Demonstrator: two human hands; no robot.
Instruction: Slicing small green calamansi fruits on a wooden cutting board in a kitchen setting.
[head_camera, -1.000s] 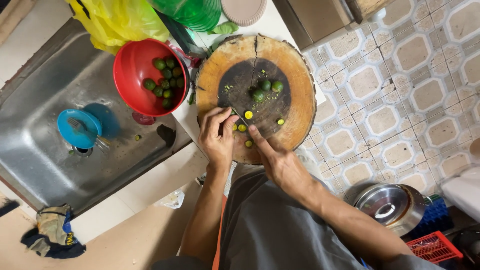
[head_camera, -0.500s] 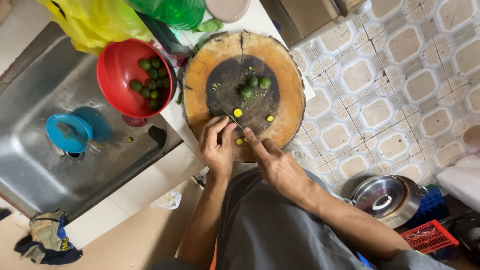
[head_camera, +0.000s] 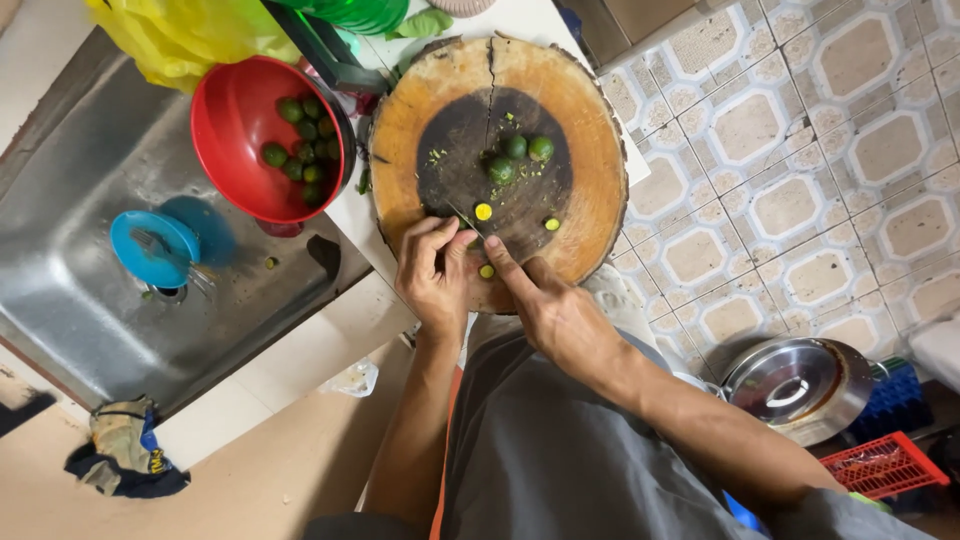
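A round wooden chopping block (head_camera: 590, 120) holds three whole small green limes (head_camera: 515, 150) near its dark middle. Cut yellow lime halves (head_camera: 483, 211) lie closer to me. My left hand (head_camera: 432, 275) pinches a small lime piece at the block's near edge. My right hand (head_camera: 555, 315) is beside it, forefinger stretched out along a thin knife blade (head_camera: 462, 217) whose handle is hidden in the hand. The blade rests at my left fingertips.
A red bowl (head_camera: 225, 130) with several green limes stands left of the block, by a steel sink (head_camera: 90, 320) holding a blue round item (head_camera: 150, 250). A yellow plastic bag (head_camera: 170, 35) lies behind. On the tiled floor are a steel pot lid (head_camera: 800, 385), a red basket (head_camera: 885, 465) and a rag (head_camera: 125, 455).
Both hands stay at the block's near edge with only small motions at the blade. The view has drifted slightly. The limes and cut halves lie about where they were.
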